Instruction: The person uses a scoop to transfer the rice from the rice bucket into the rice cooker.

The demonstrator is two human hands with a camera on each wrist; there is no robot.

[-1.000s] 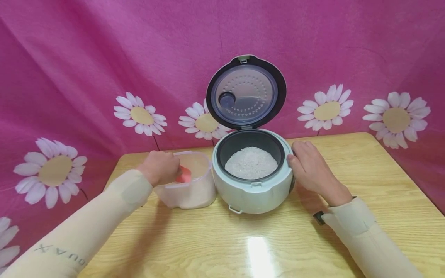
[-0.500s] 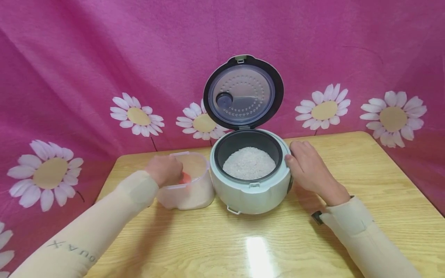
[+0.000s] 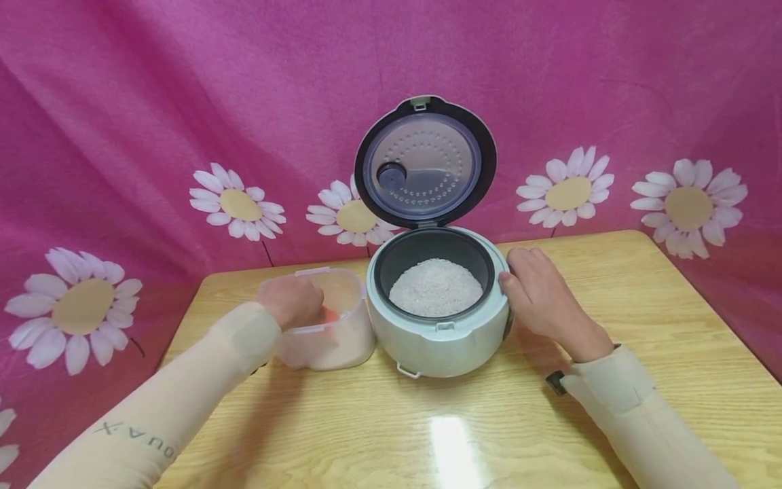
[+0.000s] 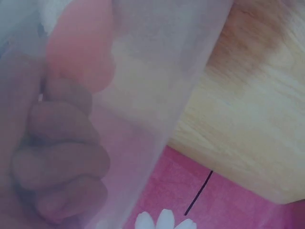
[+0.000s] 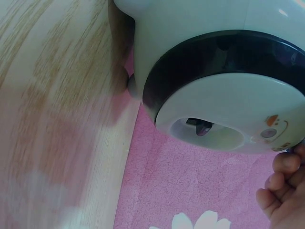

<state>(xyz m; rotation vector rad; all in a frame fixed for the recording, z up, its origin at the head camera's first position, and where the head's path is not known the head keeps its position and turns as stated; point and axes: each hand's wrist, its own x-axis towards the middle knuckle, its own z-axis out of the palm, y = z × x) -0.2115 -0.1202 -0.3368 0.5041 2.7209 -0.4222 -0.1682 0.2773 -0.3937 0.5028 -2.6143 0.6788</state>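
Note:
My left hand (image 3: 290,302) reaches down into a translucent plastic container (image 3: 326,350) and grips a red scoop (image 3: 330,315), most of which the hand and wall hide. Through the cloudy wall, the left wrist view shows curled fingers (image 4: 66,157) below the scoop (image 4: 83,47). Pale grain lies in the container. Right beside it stands a light-blue rice cooker (image 3: 440,350), lid (image 3: 425,166) raised. White rice (image 3: 436,288) is heaped in its dark inner pot (image 3: 403,255). My right hand (image 3: 544,295) holds the cooker's right side, its thumb on the rim and its other fingers partly hidden.
Everything stands on a wooden table (image 3: 366,428), whose back edge meets a pink curtain (image 3: 293,102) printed with daisies. The raised lid rises close in front of the curtain. A wire handle loop (image 3: 408,371) sticks out at the cooker's front.
My left hand has sunk deeper into the container and shifted slightly right, so less of the scoop shows. The right hand stays on the cooker. The whole head view has drifted slightly.

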